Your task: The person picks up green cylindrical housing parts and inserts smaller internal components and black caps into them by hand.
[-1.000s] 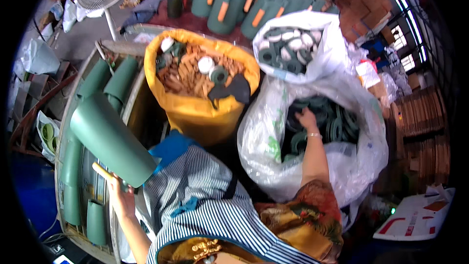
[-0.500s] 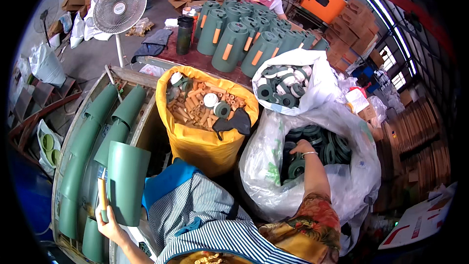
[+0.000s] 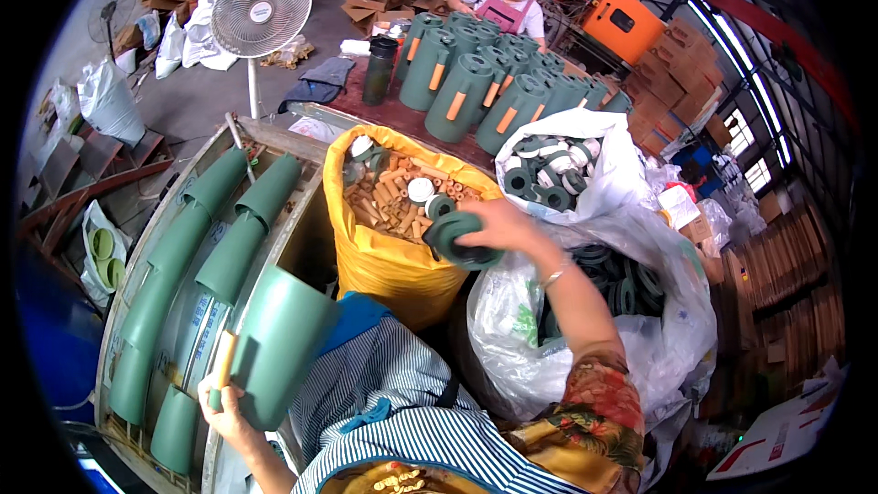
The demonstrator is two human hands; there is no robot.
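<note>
The fingers (image 3: pixel 472 239) of the right hand (image 3: pixel 508 223) are bent over the edge of a dark green ring-shaped piece (image 3: pixel 457 256), thumb on the near side; some fingertips are hidden. The ring sits left of that hand, in front of the yellow sack (image 3: pixel 402 274) of tan tubes (image 3: pixel 402 192). The left hand (image 3: pixel 230 419) has its fingers curled round the lower end of the tan-sleeved handle (image 3: pixel 225 359) of a green jug body (image 3: pixel 283 329), which stands just right of them, its upper end tipped rightward. The right forearm slants up and leftward across the clear plastic bag (image 3: pixel 512 348), wrist bent toward the ring; the left forearm rises from the lower edge. Leftward, more jug bodies (image 3: pixel 233 256) lie in rows in a long trough (image 3: pixel 119 311). Beyond the sacks, green jugs (image 3: pixel 457 96) crowd a dark red bench (image 3: pixel 366 112).
</note>
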